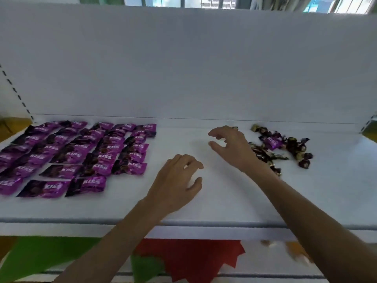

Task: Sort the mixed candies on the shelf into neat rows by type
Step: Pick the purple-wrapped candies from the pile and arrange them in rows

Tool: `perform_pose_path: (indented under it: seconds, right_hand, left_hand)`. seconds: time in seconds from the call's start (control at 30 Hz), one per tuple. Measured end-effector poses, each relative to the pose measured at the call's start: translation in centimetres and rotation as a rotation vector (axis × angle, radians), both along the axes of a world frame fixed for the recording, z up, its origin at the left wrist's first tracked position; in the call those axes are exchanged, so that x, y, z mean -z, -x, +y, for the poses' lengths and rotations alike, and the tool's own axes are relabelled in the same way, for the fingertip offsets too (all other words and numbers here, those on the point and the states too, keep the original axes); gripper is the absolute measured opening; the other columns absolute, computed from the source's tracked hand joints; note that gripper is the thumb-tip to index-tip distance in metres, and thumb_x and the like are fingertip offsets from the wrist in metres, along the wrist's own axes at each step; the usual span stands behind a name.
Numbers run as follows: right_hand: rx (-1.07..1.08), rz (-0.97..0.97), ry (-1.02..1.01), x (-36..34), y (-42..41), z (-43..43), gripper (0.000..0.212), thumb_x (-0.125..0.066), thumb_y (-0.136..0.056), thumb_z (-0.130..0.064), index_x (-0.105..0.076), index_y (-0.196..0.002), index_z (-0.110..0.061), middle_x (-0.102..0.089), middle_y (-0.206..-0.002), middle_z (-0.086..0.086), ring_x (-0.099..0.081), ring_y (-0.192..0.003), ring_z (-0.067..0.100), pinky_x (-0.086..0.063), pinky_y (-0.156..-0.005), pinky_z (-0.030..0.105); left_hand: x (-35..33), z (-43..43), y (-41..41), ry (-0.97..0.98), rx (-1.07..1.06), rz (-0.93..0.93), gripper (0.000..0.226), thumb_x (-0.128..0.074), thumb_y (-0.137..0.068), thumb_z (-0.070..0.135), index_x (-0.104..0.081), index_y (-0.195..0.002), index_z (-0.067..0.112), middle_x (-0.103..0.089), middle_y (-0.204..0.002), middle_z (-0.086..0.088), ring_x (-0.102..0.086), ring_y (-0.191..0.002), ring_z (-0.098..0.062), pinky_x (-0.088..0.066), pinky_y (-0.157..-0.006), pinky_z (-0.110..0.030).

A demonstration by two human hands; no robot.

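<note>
Purple foil KISS packets (81,152) in neat rows, left side of white shelf (204,205). Mixed pile of dark brown-gold wrapped candies (293,148) at right, w/ one stray purple packet (272,142) in it, needs pulling out. Right grip (228,146) beside pile, fingers spread, empty; prob. lining up next pick. Left grip (179,180) relaxed on bare shelf, holds nothing.

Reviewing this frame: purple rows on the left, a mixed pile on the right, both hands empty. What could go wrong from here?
1. The forearm behind the right hand crosses the near edge of the pile; a sweep may scatter the dark candies.
2. One purple packet lies in that pile and might be overlooked.
3. The purple rows overlap unevenly, so adding to them may shift neighbours.
</note>
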State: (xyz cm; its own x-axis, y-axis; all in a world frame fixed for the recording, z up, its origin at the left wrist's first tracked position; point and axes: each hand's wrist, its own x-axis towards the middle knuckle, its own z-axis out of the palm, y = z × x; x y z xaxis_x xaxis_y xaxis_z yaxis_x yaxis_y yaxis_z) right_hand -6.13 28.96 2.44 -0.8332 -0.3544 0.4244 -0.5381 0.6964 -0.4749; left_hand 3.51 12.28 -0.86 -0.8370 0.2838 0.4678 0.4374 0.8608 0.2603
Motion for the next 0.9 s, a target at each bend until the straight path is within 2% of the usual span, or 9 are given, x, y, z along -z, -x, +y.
perform_pose_path:
  seconds: [0.07,0.17,0.23,0.33,0.47,0.57,0.7,0.8,0.9]
  right_hand:
    - [0.070,-0.008,0.024,-0.9,0.9,4.5,0.023,-0.061,-0.084,-0.014,-0.063,-0.107,-0.011,-0.065,-0.105,0.007,-0.060,-0.096,0.021,-0.046,-0.084,0.031]
    - [0.202,-0.062,0.031,-1.9,2.0,10.6,0.024,-0.059,-0.085,-0.009,-0.062,-0.108,-0.012,-0.064,-0.104,0.002,-0.058,-0.096,0.018,-0.044,-0.086,0.027]
    - [0.279,-0.081,0.033,-1.9,2.7,14.0,0.024,-0.059,-0.084,-0.009,-0.062,-0.108,-0.012,-0.065,-0.104,0.003,-0.058,-0.098,0.019,-0.045,-0.088,0.029]
    - [0.319,-0.080,0.008,-1.2,3.5,17.9,0.022,-0.060,-0.085,-0.012,-0.062,-0.107,-0.012,-0.066,-0.106,0.005,-0.059,-0.100,0.022,-0.047,-0.089,0.035]
    - [0.294,-0.064,-0.026,-0.4,5.3,20.4,0.023,-0.060,-0.084,-0.014,-0.063,-0.107,-0.014,-0.067,-0.105,0.003,-0.058,-0.098,0.021,-0.046,-0.085,0.032]
    - [0.218,-0.055,-0.131,-0.2,7.2,20.3,0.024,-0.059,-0.085,-0.017,-0.062,-0.108,-0.015,-0.066,-0.106,0.000,-0.055,-0.101,0.020,-0.042,-0.082,0.029]
    - [0.171,-0.156,-0.369,0.0,9.2,18.9,0.022,-0.053,-0.087,-0.031,-0.060,-0.096,-0.012,-0.063,-0.093,0.006,-0.056,-0.094,0.026,-0.042,-0.073,0.032]
    - [0.246,-0.172,-0.529,0.4,9.8,18.4,0.030,-0.052,-0.086,-0.041,-0.051,-0.102,-0.015,-0.061,-0.098,0.007,-0.054,-0.100,0.028,-0.037,-0.085,0.038]
    - [0.296,-0.169,-0.601,0.6,10.1,18.2,0.035,-0.053,-0.082,-0.052,-0.047,-0.083,-0.017,-0.057,-0.087,0.004,-0.053,-0.099,0.027,-0.035,-0.090,0.042]
  left_hand:
    - [-0.6,3.2,1.8,-0.018,0.046,0.003,0.041,-0.039,-0.082,0.037,-0.063,-0.107,0.016,-0.063,-0.105,0.001,-0.054,-0.095,-0.014,-0.039,-0.080,-0.024]
    - [-1.1,8.2,4.8,-0.025,0.114,-0.006,0.049,-0.034,-0.081,0.040,-0.062,-0.113,0.015,-0.062,-0.109,0.000,-0.052,-0.101,-0.016,-0.041,-0.084,-0.028]
    - [-1.4,11.2,6.9,-0.033,0.133,-0.016,0.045,-0.039,-0.083,0.037,-0.061,-0.115,0.014,-0.061,-0.112,-0.003,-0.053,-0.105,-0.020,-0.041,-0.087,-0.031]
    - [-1.9,15.1,9.6,-0.069,0.157,-0.047,0.032,-0.053,-0.088,0.022,-0.058,-0.118,0.014,-0.059,-0.114,-0.004,-0.050,-0.109,-0.020,-0.035,-0.090,-0.025]
    - [-0.9,18.6,11.7,-0.021,0.167,-0.095,0.029,-0.051,-0.090,0.021,-0.056,-0.118,0.014,-0.057,-0.110,-0.005,-0.049,-0.104,-0.022,-0.039,-0.087,-0.031]
    - [0.4,19.5,11.9,-0.022,0.152,-0.133,0.029,-0.049,-0.090,0.023,-0.059,-0.116,0.014,-0.058,-0.111,-0.004,-0.049,-0.103,-0.019,-0.036,-0.085,-0.026]
    - [0.1,18.8,12.0,-0.037,0.104,-0.134,0.027,-0.049,-0.091,0.026,-0.061,-0.112,0.013,-0.059,-0.109,-0.002,-0.050,-0.102,-0.017,-0.036,-0.084,-0.024]
    - [0.1,17.6,11.7,-0.054,0.049,-0.111,0.026,-0.051,-0.090,0.028,-0.063,-0.108,0.014,-0.060,-0.108,0.000,-0.051,-0.102,-0.016,-0.035,-0.084,-0.023]
    - [0.4,16.6,11.2,-0.046,-0.003,-0.152,0.031,-0.045,-0.090,0.033,-0.063,-0.108,0.015,-0.059,-0.108,0.001,-0.050,-0.104,-0.015,-0.035,-0.087,-0.023]
